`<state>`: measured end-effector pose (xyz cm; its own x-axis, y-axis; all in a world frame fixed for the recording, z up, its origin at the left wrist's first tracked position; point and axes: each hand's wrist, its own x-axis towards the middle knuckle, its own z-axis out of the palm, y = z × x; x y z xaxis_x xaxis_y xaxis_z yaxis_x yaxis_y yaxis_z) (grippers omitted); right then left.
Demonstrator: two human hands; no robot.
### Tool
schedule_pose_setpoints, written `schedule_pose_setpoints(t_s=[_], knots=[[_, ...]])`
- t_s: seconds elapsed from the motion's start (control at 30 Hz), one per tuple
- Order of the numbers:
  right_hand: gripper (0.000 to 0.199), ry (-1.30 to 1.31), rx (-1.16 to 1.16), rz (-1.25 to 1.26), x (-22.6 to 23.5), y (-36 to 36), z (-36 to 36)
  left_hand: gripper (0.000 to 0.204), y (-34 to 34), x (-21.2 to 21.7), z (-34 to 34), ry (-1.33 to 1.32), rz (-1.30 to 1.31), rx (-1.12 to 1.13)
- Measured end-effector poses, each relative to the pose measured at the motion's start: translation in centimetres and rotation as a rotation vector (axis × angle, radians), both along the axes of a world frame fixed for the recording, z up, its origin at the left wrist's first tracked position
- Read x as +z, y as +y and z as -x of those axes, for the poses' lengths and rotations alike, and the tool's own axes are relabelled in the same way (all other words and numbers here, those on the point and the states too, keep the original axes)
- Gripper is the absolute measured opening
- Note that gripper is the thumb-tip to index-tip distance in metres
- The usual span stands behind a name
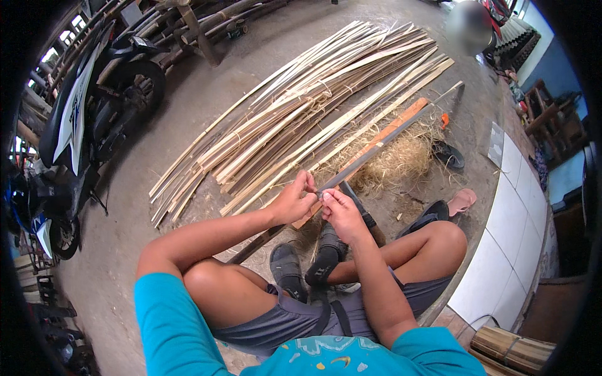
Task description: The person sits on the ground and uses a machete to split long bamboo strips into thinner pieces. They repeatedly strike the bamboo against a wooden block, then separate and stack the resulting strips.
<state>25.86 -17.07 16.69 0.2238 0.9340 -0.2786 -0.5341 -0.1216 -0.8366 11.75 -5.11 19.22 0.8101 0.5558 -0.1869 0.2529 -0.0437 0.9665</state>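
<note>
Both hands pinch one long thin dark bamboo strip at its near end.
L hand & R hand fingers closed on it, just apart; strip runs far-right over straw-like shavings, w/ pale split-bamboo slats on concrete floor beyond.

A turquoise short-sleeved shirt (patterned at the chest) is worn with grey shorts; dark socks and grey sandals are seen on the feet.

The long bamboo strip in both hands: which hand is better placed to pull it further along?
Probably the left hand. Its fingers pinch the bamboo strip from above, on the side toward the pile of strips. The right hand grips the near end close to the body, so it seems better suited to steadying.
</note>
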Motion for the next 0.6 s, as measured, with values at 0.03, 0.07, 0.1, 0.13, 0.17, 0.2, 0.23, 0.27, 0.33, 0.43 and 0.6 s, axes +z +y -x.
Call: schedule_pose_setpoints(t_s=[0.03,0.07,0.1,0.13,0.17,0.2,0.23,0.27,0.33,0.43,0.6], knots=[[0.012,0.132,-0.026,0.004,0.0,0.1,0.1,0.027,0.1,-0.1,0.1,-0.053,-0.007,0.004],[0.013,0.115,-0.028,-0.002,-0.3,0.1,0.0,0.028,0.0,0.1,0.1,-0.044,-0.014,-0.017],[0.015,0.098,-0.031,-0.007,-0.7,0.2,-0.2,0.029,0.0,0.3,0.1,-0.023,-0.069,-0.051],[0.016,0.08,-0.034,-0.013,-1.1,0.2,-0.4,0.03,0.0,0.6,0.1,-0.004,-0.124,-0.087],[0.016,0.091,-0.039,-0.012,-1.2,0.3,-0.5,0.033,0.0,0.5,0.1,0.017,-0.176,-0.12],[0.017,0.102,-0.045,-0.012,-1.2,0.4,-0.6,0.032,0.0,0.3,0.1,-0.013,-0.242,-0.138],[0.017,0.113,-0.052,-0.013,-1.3,0.4,-0.6,0.033,0.0,0.0,-0.1,-0.044,-0.308,-0.156],[0.016,0.08,-0.052,-0.004,-1.2,0.5,-0.6,0.032,0.1,-0.2,-0.1,-0.046,-0.337,-0.154],[0.013,0.015,-0.051,0.015,-1.0,0.4,-0.5,0.03,0.2,-0.7,-0.1,-0.017,-0.348,-0.138],[0.015,-0.147,-0.042,0.028,-0.6,0.4,-1.3,0.03,-0.1,0.0,-0.8,0.009,-0.222,-0.104],[0.019,-0.628,-0.099,0.089,-1.1,-0.7,-1.5,0.032,1.1,-1.7,-0.9,-0.013,-0.128,0.088]])
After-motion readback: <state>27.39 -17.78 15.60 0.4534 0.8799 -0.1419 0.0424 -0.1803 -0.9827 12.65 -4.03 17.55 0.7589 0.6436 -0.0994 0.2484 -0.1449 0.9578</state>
